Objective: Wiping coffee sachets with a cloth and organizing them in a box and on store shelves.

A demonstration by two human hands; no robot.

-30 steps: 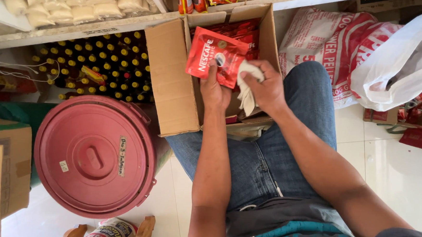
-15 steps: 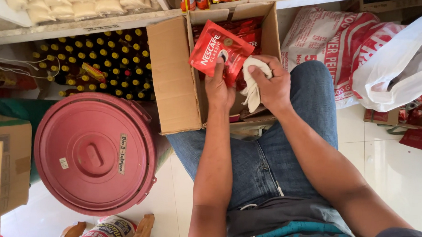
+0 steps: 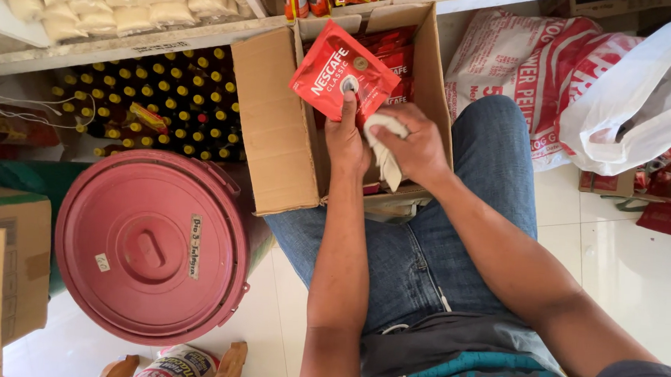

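Left grip: my left hand (image 3: pixel 347 139) pinches a red pouch (image 3: pixel 343 70) by its lower edge, thumb pressed flat on the front, the other fingers hidden behind it.
Right grip: my right hand (image 3: pixel 416 145) is curled tight around a crumpled whitish cloth (image 3: pixel 384 149); one end of the cloth pokes out toward the left hand, the other hangs below the fist.
Hands together: I see the two hands just beside each other, the cloth touching or nearly touching the left palm; I cannot tell which.
Pouch: held tilted, its top corner leaning left, above the open mouth of the cardboard box (image 3: pixel 278 124) and overlapping the box's back flap.
Box: it rests on my lap against the blue jeans (image 3: pixel 424 254), flaps open, with more red pouches (image 3: pixel 392 50) packed inside behind the one I hold.
Left of the box: rows of dark bottles with yellow caps (image 3: pixel 156 103) stand under a shelf edge, and pale bagged goods (image 3: pixel 108 1) lie on the shelf above.
Lower left: a round pink bucket lid (image 3: pixel 149 244) sits near my left knee, and a brown carton (image 3: pixel 2 270) is at the frame's edge.
Right side: a printed red and white sack (image 3: pixel 525 76) lies beside my right thigh, with a white plastic bag (image 3: pixel 646 98) overlapping it.
Floor: pale tiles (image 3: pixel 637 281) show on the right.
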